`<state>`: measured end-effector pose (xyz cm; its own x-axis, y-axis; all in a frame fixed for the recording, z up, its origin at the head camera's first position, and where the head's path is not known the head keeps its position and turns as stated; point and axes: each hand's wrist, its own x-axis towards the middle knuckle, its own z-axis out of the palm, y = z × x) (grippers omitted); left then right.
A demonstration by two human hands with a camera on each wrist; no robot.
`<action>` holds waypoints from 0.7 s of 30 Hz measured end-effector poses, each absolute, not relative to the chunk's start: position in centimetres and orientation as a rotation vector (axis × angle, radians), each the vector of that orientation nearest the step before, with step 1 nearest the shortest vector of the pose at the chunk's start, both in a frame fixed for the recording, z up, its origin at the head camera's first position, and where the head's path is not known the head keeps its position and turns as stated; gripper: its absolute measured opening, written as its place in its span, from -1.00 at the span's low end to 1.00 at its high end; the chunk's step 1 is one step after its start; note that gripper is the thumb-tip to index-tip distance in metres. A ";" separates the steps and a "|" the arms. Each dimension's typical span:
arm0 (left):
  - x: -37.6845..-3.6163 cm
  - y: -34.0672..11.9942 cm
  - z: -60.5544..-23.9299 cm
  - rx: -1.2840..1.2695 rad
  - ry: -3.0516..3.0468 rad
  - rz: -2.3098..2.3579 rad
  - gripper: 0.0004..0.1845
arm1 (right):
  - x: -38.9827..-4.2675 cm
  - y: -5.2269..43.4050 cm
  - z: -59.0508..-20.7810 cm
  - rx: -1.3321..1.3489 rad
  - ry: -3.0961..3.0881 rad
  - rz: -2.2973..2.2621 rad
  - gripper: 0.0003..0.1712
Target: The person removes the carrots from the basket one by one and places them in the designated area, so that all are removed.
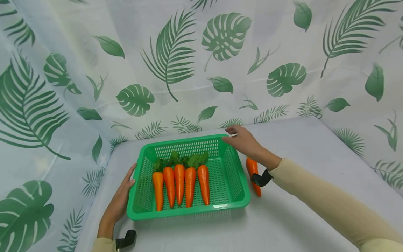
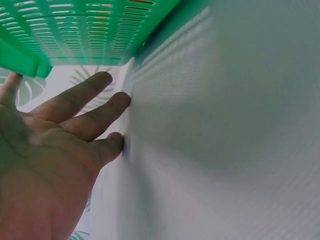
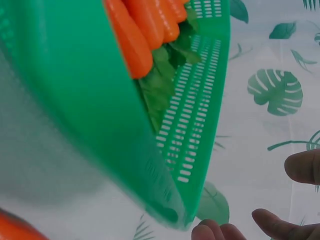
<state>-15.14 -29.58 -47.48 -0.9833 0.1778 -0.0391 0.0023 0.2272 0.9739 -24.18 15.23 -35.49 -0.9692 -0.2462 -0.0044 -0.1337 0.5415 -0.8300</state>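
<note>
Green basket (image 1: 220,207) stands on white table (image 1: 189,236), five carrots (image 1: 179,183) inside. Left hand (image 1: 119,199), fingers spread, touches its left rim. Right hand (image 1: 245,140), fingers loosely parted, is at the far right corner; contact cannot be confirmed. Loose carrot (image 1: 252,167) lies just right of the basket.

The basket (image 1: 231,204) is smooth plastic, shiny along its rim; the 5 carrots (image 1: 179,183) inside look smooth and glossy; their leafy tops (image 1: 193,160) look matt; the tabletop (image 1: 299,140) is matt, finely textured; the backdrop (image 1: 189,112) is creased cloth; the right sleeve (image 1: 318,196) is matt fabric
</note>
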 end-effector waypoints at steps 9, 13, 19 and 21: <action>-14.9 -29.8 -47.9 0.180 2.307 1.884 -0.34 | -24.1 12.9 -35.8 -0.321 2.560 -1.461 -0.35; -14.8 -29.7 -48.0 0.180 2.300 1.893 -0.34 | -24.2 12.0 -36.0 -0.312 2.516 -1.464 -0.35; -15.0 -29.7 -47.9 0.196 2.309 1.886 -0.35 | -24.6 10.8 -37.1 -0.263 2.485 -1.463 -0.37; -15.0 -29.8 -47.8 0.196 2.305 1.887 -0.35 | -24.6 10.3 -37.5 -0.257 2.480 -1.467 -0.37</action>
